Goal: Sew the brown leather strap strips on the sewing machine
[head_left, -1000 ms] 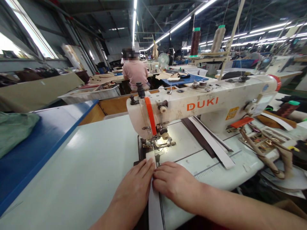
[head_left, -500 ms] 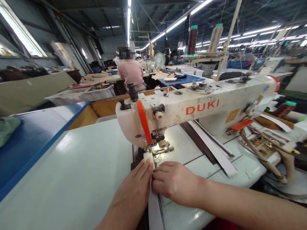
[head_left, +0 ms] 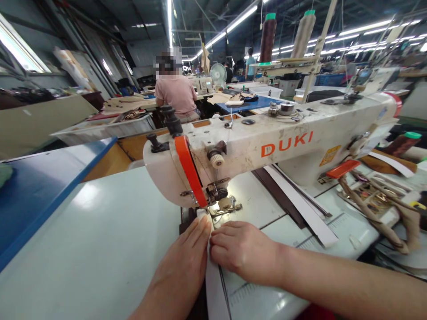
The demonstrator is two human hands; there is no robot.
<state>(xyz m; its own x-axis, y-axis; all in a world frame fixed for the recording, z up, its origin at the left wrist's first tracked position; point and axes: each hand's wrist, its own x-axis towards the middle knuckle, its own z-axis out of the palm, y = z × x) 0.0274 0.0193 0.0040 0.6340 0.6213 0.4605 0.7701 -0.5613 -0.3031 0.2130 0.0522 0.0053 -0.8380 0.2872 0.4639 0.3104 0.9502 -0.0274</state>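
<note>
A white strip [head_left: 215,284] with a dark layer along its edges runs under the needle area of a white sewing machine [head_left: 243,153] marked DUKI. My left hand [head_left: 187,258] lies flat on the strip, fingers stretched out and together, their tips just in front of the presser foot. Beside it, my right hand [head_left: 242,249] has its fingers curled at the strip's right edge. The right fingertips touch the strip's edge, and the thumb is hidden. A metal edge guide [head_left: 228,209] sits to the right of the needle.
More white and brown strips [head_left: 300,204] lie right of the needle, under the machine arm. A tray of small metal parts [head_left: 376,195] stands farther right. Thread cones [head_left: 268,40] rise behind the machine. A person in a pink shirt [head_left: 176,95] sits ahead, and a blue table [head_left: 50,191] adjoins left.
The camera view has shifted slightly, so the machine appears a little lower and nearer. Both hands keep nearly the same pose on the strip, with the left fingertips a little closer to the presser foot.
</note>
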